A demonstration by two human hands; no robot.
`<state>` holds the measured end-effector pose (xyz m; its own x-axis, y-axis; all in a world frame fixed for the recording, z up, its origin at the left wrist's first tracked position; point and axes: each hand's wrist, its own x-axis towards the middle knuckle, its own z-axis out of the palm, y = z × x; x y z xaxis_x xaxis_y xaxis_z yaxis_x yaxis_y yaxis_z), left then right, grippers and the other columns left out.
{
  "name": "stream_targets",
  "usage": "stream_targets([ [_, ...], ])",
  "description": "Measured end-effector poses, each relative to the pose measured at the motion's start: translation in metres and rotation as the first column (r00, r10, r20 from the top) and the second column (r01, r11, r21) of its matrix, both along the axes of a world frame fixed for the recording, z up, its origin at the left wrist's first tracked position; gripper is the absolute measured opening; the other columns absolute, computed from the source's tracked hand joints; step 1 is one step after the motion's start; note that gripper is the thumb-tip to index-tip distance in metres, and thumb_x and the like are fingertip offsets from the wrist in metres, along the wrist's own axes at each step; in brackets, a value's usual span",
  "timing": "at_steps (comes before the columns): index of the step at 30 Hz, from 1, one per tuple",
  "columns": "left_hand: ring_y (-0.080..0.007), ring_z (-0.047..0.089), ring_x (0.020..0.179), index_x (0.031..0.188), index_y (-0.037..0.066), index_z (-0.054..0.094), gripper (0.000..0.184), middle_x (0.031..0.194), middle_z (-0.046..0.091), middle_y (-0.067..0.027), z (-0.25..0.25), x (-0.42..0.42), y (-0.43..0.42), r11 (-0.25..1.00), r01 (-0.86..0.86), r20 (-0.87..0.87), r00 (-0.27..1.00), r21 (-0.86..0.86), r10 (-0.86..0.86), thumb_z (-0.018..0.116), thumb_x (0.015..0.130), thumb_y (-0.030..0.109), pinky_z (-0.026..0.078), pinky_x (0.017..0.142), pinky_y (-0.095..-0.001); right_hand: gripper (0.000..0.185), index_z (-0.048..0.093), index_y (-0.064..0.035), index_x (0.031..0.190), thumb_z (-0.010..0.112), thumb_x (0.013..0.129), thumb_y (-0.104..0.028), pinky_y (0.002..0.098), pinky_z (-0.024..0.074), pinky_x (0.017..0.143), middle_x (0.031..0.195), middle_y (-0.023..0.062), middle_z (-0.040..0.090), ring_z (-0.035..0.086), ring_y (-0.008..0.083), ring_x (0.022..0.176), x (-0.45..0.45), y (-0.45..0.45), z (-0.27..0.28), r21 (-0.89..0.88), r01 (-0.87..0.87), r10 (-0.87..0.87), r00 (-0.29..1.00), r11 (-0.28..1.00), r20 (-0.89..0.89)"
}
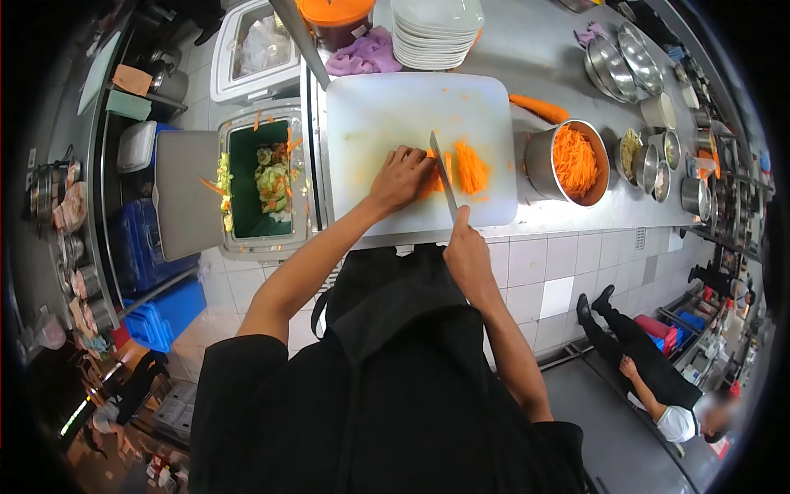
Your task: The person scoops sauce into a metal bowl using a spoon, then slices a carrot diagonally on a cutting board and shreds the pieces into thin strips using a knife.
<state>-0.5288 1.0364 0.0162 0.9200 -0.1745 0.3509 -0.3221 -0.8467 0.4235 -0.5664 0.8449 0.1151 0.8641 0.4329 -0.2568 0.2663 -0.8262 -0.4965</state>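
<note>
A kitchen knife [443,174] is gripped by its handle in my right hand [469,253], at the near edge of the white cutting board [370,107]. Its blade points away from me over the board. With curled fingers, my left hand [401,177] presses on carrot pieces [433,186] just left of the blade; the fingers partly hide them. A pile of cut carrot strips [471,167] lies on the board to the right of the blade. Beyond the board's right edge, a whole carrot [539,108] rests on the metal counter, near a steel pot [543,165] full of shredded carrot [574,161].
A scrap bin [239,123] with vegetable waste stands left of the board. Behind the board are stacked white plates [436,41], a purple cloth [366,53] and an orange-lidded tub [337,10]. Steel bowls [609,70] sit to the right. Another person [650,362] stands at the lower right.
</note>
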Motion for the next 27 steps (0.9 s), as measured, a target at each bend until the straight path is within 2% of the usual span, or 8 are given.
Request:
stream_targets([
  [4, -0.0296, 0.049, 0.108, 0.115, 0.007, 0.058, 0.032, 0.115, 0.056, -0.0088, 0.001, 0.004, 0.002, 1.000, 0.006, -0.065, 0.998, -0.006, -0.006, 0.059, 0.084, 0.015, 0.041, 0.089, -0.0421, 0.035, 0.035, 0.0070, 0.111, 0.047, 0.078, 0.011, 0.0601, 0.0476, 0.063, 0.070, 0.0330, 0.060, 0.060, 0.0530, 0.071, 0.015, 0.011, -0.005, 0.003, 0.007, -0.007, 0.999, 1.000, 0.043],
  [7, -0.0293, 0.049, 0.109, 0.116, 0.007, 0.058, 0.033, 0.115, 0.056, -0.0087, -0.002, 0.006, 0.003, 1.000, 0.006, -0.023, 1.000, -0.005, -0.006, 0.059, 0.084, 0.016, 0.041, 0.089, -0.0418, 0.034, 0.035, 0.0072, 0.110, 0.047, 0.079, 0.010, 0.0594, 0.0474, 0.062, 0.069, 0.0320, 0.059, 0.060, 0.0521, 0.069, 0.005, 0.008, 0.033, -0.043, 0.022, -0.022, 1.000, 0.999, -0.005],
  [9, -0.0293, 0.050, 0.109, 0.116, 0.006, 0.058, 0.033, 0.115, 0.056, -0.0091, -0.005, 0.000, -0.001, 0.999, -0.020, 0.003, 1.000, 0.029, 0.020, 0.059, 0.084, 0.017, 0.041, 0.089, -0.0416, 0.035, 0.035, 0.0076, 0.112, 0.047, 0.079, 0.008, 0.0581, 0.0481, 0.062, 0.068, 0.0317, 0.059, 0.060, 0.0516, 0.068, 0.000, 0.004, 0.003, -0.070, 0.030, -0.033, 0.998, 0.997, -0.047],
  [11, -0.0282, 0.050, 0.108, 0.115, 0.007, 0.058, 0.032, 0.113, 0.057, -0.0079, 0.007, -0.005, -0.003, 1.000, -0.015, -0.025, 1.000, 0.019, 0.015, 0.058, 0.085, 0.017, 0.041, 0.089, -0.0409, 0.035, 0.035, 0.0070, 0.111, 0.048, 0.079, 0.008, 0.0583, 0.0478, 0.061, 0.067, 0.0322, 0.059, 0.060, 0.0516, 0.067, 0.007, 0.003, -0.024, 0.067, -0.002, -0.003, 0.997, 0.998, 0.079],
  [16, -0.0266, 0.051, 0.107, 0.114, 0.007, 0.059, 0.030, 0.112, 0.057, -0.0066, 0.000, 0.004, 0.002, 0.999, -0.026, 0.010, 1.000, 0.028, 0.026, 0.055, 0.087, 0.018, 0.042, 0.089, -0.0396, 0.036, 0.034, 0.0071, 0.111, 0.049, 0.078, 0.010, 0.0580, 0.0473, 0.059, 0.066, 0.0321, 0.058, 0.060, 0.0514, 0.067, 0.005, 0.007, 0.017, -0.018, 0.014, -0.014, 1.000, 1.000, 0.016],
  [21, -0.0264, 0.051, 0.108, 0.119, 0.006, 0.057, 0.034, 0.113, 0.057, -0.0073, 0.000, -0.001, 0.000, 0.999, -0.026, -0.008, 1.000, 0.036, 0.026, 0.053, 0.087, 0.015, 0.041, 0.090, -0.0395, 0.038, 0.034, 0.0075, 0.112, 0.049, 0.077, 0.011, 0.0579, 0.0473, 0.059, 0.066, 0.0320, 0.058, 0.060, 0.0512, 0.067, 0.017, 0.009, -0.010, 0.071, -0.003, -0.002, 0.998, 0.997, 0.068],
  [23, -0.0264, 0.050, 0.109, 0.120, 0.006, 0.057, 0.034, 0.113, 0.057, -0.0074, -0.001, -0.008, -0.001, 0.999, -0.012, -0.007, 1.000, 0.035, 0.013, 0.053, 0.087, 0.015, 0.041, 0.090, -0.0394, 0.033, 0.035, 0.0059, 0.111, 0.047, 0.081, 0.008, 0.0572, 0.0495, 0.061, 0.068, 0.0311, 0.061, 0.061, 0.0504, 0.066, 0.014, 0.012, 0.024, -0.048, -0.011, 0.010, 1.000, 0.999, -0.015],
  [27, -0.0266, 0.051, 0.108, 0.119, 0.004, 0.056, 0.035, 0.114, 0.057, -0.0077, -0.005, -0.002, 0.000, 0.998, -0.042, 0.061, 0.997, 0.056, 0.038, 0.053, 0.086, 0.016, 0.041, 0.090, -0.0394, 0.033, 0.035, 0.0068, 0.112, 0.047, 0.081, 0.008, 0.0569, 0.0500, 0.061, 0.068, 0.0313, 0.061, 0.062, 0.0503, 0.067, 0.000, 0.008, 0.003, -0.050, 0.018, -0.020, 0.999, 0.999, -0.038],
])
